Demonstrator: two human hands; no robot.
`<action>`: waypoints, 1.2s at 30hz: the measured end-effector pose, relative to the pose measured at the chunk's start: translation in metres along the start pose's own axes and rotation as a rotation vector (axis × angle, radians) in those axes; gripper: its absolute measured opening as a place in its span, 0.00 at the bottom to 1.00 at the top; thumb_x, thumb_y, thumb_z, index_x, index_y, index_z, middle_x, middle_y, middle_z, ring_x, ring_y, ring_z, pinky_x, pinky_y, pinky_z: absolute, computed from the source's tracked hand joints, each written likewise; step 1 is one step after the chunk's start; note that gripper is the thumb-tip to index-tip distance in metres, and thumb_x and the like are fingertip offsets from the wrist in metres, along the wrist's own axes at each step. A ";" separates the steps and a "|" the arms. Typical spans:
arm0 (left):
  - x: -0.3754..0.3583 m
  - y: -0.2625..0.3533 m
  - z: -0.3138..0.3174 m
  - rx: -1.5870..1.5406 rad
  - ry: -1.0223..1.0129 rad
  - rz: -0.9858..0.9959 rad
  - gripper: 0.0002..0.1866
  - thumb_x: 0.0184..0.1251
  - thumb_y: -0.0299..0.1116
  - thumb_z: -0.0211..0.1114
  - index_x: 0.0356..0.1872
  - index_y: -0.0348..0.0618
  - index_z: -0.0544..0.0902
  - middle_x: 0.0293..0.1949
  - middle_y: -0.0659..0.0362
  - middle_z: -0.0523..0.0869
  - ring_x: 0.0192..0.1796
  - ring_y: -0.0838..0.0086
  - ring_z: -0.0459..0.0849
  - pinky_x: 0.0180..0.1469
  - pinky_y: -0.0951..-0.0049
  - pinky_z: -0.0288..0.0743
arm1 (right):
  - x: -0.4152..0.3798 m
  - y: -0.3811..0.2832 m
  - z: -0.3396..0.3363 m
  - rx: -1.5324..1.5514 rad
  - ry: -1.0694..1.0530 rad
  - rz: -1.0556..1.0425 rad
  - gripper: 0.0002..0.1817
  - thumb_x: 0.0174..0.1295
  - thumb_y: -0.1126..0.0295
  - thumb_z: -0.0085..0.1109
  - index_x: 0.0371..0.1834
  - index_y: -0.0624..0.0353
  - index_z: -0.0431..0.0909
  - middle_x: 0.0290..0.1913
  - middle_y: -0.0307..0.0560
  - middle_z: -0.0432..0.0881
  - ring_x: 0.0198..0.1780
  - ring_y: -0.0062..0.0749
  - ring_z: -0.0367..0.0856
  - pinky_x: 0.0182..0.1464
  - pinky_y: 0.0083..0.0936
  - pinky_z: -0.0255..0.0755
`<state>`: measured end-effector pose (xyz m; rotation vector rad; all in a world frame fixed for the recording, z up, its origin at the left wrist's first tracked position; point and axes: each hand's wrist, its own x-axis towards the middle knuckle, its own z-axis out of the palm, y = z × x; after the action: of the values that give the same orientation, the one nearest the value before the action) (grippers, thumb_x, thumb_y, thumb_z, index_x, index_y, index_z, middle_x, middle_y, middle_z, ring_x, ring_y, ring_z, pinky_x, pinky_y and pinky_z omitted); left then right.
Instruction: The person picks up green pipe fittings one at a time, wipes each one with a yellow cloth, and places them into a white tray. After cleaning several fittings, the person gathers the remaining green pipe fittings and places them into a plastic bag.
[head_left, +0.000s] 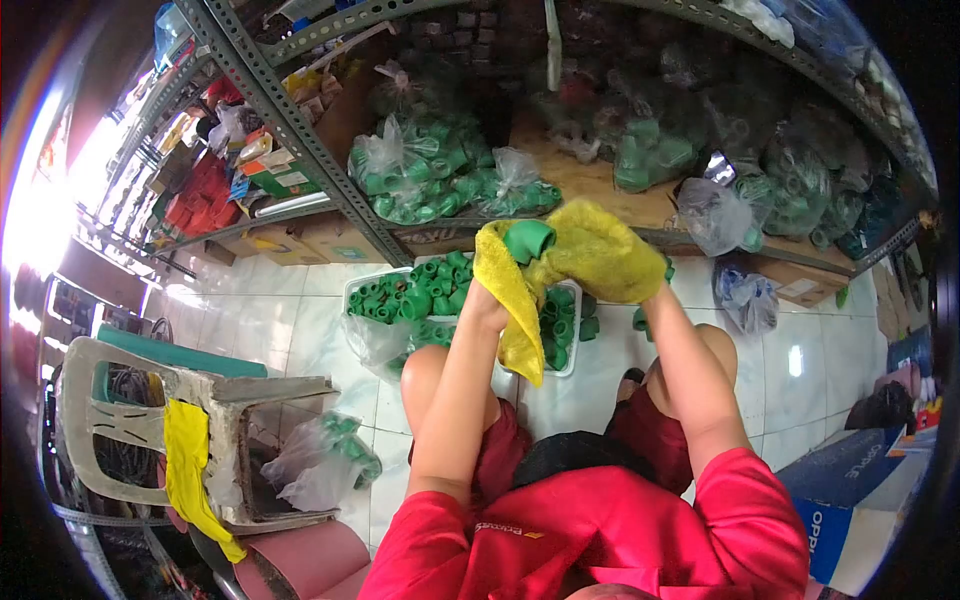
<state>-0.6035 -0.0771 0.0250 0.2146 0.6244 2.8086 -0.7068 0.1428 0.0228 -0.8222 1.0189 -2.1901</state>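
Note:
My left hand (487,300) holds a green pipe fitting (528,240) raised in front of me, wrapped partly in a yellow cloth (590,255). My right hand (640,285) is covered by the same cloth and grips it against the fitting. Below my hands a white tray (352,290) full of several green pipe fittings (420,290) sits on the tiled floor between my knees.
A metal shelf rack (300,140) in front holds plastic bags of green fittings (430,170). A worn plastic chair (150,400) with a yellow rag (190,470) stands at my left, beside a clear bag of fittings (330,455). A blue box (850,490) lies at right.

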 end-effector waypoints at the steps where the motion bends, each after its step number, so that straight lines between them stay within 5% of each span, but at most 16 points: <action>1: 0.002 -0.004 0.005 -0.001 -0.001 0.001 0.18 0.65 0.43 0.48 0.47 0.40 0.73 0.43 0.55 0.78 0.43 0.66 0.79 0.44 0.67 0.76 | 0.000 0.006 0.000 0.045 0.035 0.031 0.17 0.62 0.68 0.45 0.54 0.59 0.66 0.53 0.46 0.71 0.52 0.31 0.71 0.54 0.30 0.67; 5: 0.007 -0.010 0.005 0.043 0.164 0.062 0.22 0.64 0.44 0.49 0.51 0.38 0.71 0.48 0.52 0.77 0.48 0.64 0.77 0.51 0.63 0.73 | 0.003 0.026 0.006 0.230 0.176 0.162 0.17 0.61 0.70 0.45 0.54 0.60 0.66 0.52 0.46 0.71 0.51 0.30 0.71 0.54 0.28 0.67; 7: 0.007 -0.012 0.011 0.136 0.204 -0.022 0.20 0.65 0.42 0.49 0.51 0.38 0.71 0.48 0.53 0.76 0.48 0.64 0.77 0.51 0.63 0.72 | 0.002 0.025 0.007 -0.176 0.068 0.048 0.18 0.61 0.70 0.46 0.55 0.59 0.65 0.51 0.44 0.71 0.50 0.29 0.71 0.54 0.26 0.66; 10: 0.006 -0.013 0.022 0.323 0.328 0.044 0.16 0.62 0.36 0.54 0.48 0.38 0.73 0.44 0.55 0.78 0.44 0.69 0.78 0.45 0.68 0.74 | 0.006 0.027 0.009 0.060 0.160 0.048 0.19 0.60 0.70 0.46 0.55 0.59 0.64 0.52 0.43 0.71 0.51 0.29 0.71 0.54 0.26 0.66; 13: 0.006 -0.023 0.014 0.838 0.556 0.213 0.17 0.58 0.32 0.59 0.47 0.36 0.73 0.42 0.55 0.79 0.41 0.69 0.79 0.42 0.72 0.72 | 0.010 0.030 0.021 -0.517 0.043 -0.096 0.20 0.61 0.71 0.45 0.57 0.58 0.62 0.55 0.43 0.68 0.54 0.29 0.68 0.57 0.26 0.63; 15: 0.007 -0.034 0.012 1.419 0.652 0.229 0.19 0.56 0.33 0.60 0.48 0.35 0.72 0.44 0.51 0.79 0.44 0.62 0.78 0.45 0.69 0.70 | 0.006 0.015 0.041 -1.608 -0.093 -0.151 0.23 0.60 0.68 0.47 0.59 0.58 0.59 0.59 0.43 0.65 0.58 0.30 0.64 0.59 0.26 0.60; 17: 0.008 -0.052 0.019 1.565 0.512 0.526 0.23 0.53 0.30 0.61 0.51 0.36 0.70 0.46 0.50 0.78 0.49 0.63 0.76 0.50 0.71 0.67 | 0.004 0.056 0.030 -0.637 0.198 0.074 0.26 0.58 0.64 0.51 0.59 0.61 0.59 0.61 0.47 0.61 0.59 0.32 0.62 0.59 0.23 0.56; 20: 0.008 -0.057 0.030 1.430 0.540 0.495 0.21 0.51 0.27 0.61 0.49 0.36 0.72 0.46 0.49 0.78 0.50 0.61 0.75 0.50 0.70 0.67 | 0.005 0.046 0.047 -0.834 0.350 0.222 0.23 0.60 0.66 0.48 0.58 0.62 0.59 0.58 0.47 0.64 0.57 0.32 0.65 0.58 0.23 0.57; 23: 0.008 -0.061 0.022 1.500 0.577 0.458 0.16 0.50 0.25 0.60 0.43 0.35 0.76 0.45 0.49 0.79 0.49 0.58 0.76 0.49 0.68 0.67 | 0.006 0.057 0.031 -0.871 0.299 -0.124 0.21 0.61 0.67 0.46 0.57 0.61 0.61 0.54 0.44 0.68 0.54 0.31 0.68 0.56 0.24 0.61; 25: 0.007 -0.067 0.032 1.588 0.409 0.553 0.16 0.47 0.20 0.59 0.42 0.35 0.76 0.44 0.46 0.78 0.51 0.52 0.72 0.53 0.66 0.64 | 0.004 0.062 0.021 0.116 0.391 -0.105 0.18 0.62 0.66 0.46 0.54 0.60 0.64 0.50 0.42 0.71 0.51 0.29 0.70 0.52 0.24 0.66; 26: 0.007 -0.069 0.036 1.620 0.450 0.584 0.15 0.47 0.20 0.59 0.40 0.35 0.77 0.42 0.48 0.79 0.50 0.55 0.74 0.51 0.67 0.66 | 0.012 0.076 -0.002 0.196 0.326 -0.125 0.16 0.63 0.64 0.44 0.51 0.58 0.66 0.49 0.41 0.71 0.50 0.27 0.71 0.50 0.24 0.68; 30: 0.009 -0.071 0.035 1.349 0.479 0.503 0.12 0.48 0.22 0.62 0.37 0.37 0.79 0.41 0.53 0.81 0.42 0.66 0.79 0.45 0.73 0.70 | 0.003 0.076 -0.002 0.347 0.349 0.127 0.18 0.64 0.62 0.44 0.53 0.58 0.65 0.49 0.41 0.71 0.49 0.26 0.70 0.52 0.23 0.66; 32: 0.009 -0.071 0.026 1.248 0.593 0.425 0.12 0.48 0.23 0.62 0.37 0.38 0.79 0.41 0.54 0.81 0.43 0.68 0.79 0.45 0.73 0.70 | 0.002 0.089 0.007 -0.785 0.593 -0.200 0.20 0.65 0.58 0.40 0.54 0.59 0.64 0.50 0.40 0.70 0.50 0.26 0.69 0.53 0.21 0.63; 33: 0.009 -0.072 0.022 1.250 0.596 0.424 0.12 0.48 0.23 0.62 0.37 0.38 0.79 0.41 0.54 0.81 0.43 0.68 0.79 0.45 0.73 0.70 | 0.002 0.088 0.016 -0.782 0.591 -0.199 0.20 0.65 0.58 0.40 0.54 0.59 0.64 0.50 0.40 0.70 0.50 0.26 0.69 0.53 0.21 0.63; 35: 0.012 -0.073 0.017 1.259 0.590 0.493 0.15 0.46 0.20 0.60 0.40 0.36 0.78 0.42 0.49 0.79 0.47 0.58 0.76 0.49 0.69 0.68 | 0.000 0.068 0.044 0.052 0.516 -0.021 0.19 0.66 0.61 0.40 0.57 0.55 0.61 0.52 0.39 0.68 0.52 0.24 0.67 0.54 0.21 0.61; 36: 0.011 -0.073 0.018 1.260 0.590 0.490 0.15 0.46 0.20 0.60 0.40 0.36 0.78 0.42 0.49 0.79 0.47 0.58 0.76 0.49 0.69 0.68 | -0.001 0.055 0.056 -0.388 0.513 -0.046 0.18 0.65 0.64 0.42 0.56 0.57 0.62 0.51 0.40 0.69 0.51 0.24 0.67 0.54 0.21 0.61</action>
<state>-0.5952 -0.0030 0.0101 -0.3072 2.6899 2.3540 -0.6525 0.0886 0.0068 -0.4416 1.7280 -2.3329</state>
